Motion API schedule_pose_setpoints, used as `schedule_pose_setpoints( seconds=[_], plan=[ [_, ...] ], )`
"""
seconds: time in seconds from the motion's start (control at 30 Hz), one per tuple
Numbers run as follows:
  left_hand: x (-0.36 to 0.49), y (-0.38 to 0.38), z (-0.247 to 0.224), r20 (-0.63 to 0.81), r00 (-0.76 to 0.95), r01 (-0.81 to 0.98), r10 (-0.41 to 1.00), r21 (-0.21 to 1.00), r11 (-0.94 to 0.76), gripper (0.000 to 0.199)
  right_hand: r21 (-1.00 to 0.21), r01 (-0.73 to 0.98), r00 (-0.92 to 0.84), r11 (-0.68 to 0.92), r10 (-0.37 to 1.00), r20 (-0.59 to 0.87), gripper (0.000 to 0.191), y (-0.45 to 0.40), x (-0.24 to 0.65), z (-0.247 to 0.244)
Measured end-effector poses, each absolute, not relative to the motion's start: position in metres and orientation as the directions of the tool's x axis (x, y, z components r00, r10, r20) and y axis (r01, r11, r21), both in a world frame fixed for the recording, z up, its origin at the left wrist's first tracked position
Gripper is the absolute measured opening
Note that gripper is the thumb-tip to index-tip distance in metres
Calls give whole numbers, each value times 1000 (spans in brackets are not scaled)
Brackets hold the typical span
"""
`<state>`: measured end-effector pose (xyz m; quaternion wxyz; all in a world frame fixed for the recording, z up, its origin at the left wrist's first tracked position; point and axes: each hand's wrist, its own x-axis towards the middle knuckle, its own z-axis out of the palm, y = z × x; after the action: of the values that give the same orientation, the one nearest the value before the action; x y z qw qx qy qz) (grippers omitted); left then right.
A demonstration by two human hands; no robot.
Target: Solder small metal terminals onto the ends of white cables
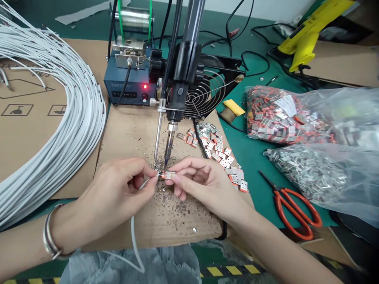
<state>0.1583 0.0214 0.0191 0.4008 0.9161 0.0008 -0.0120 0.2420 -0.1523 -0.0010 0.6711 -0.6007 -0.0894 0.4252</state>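
Note:
Between thumb and fingers, my left hand (126,193) pinches the end of a white cable (134,236), whose length droops toward my lap. My right hand (204,181) grips a USB connector (169,175) with an orange insert by its metal shell. Cable end and connector meet just under the tip of a soldering iron (168,148), which is mounted upright on a stand. A thin bent metal feed tube (158,138) comes down beside the tip. Whether the tip touches the connector I cannot tell.
Loose USB connectors (219,148) lie right of the iron. A coil of white cables (85,118) fills the left. Behind stand a solder feeder (127,85), solder spool (134,19) and fan (204,92). Rightward are bags of connectors (275,122) and metal shells (308,173), plus orange-handled scissors (296,213).

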Motion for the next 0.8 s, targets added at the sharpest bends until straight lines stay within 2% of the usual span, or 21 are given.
schedule_pose_setpoints(
  seconds=[0.8],
  plan=[
    [159, 21, 18, -70, 997, 71, 26, 792, -607, 12, -893, -439, 629, -99, 676, -384, 18, -154, 242, 0]
  ],
)
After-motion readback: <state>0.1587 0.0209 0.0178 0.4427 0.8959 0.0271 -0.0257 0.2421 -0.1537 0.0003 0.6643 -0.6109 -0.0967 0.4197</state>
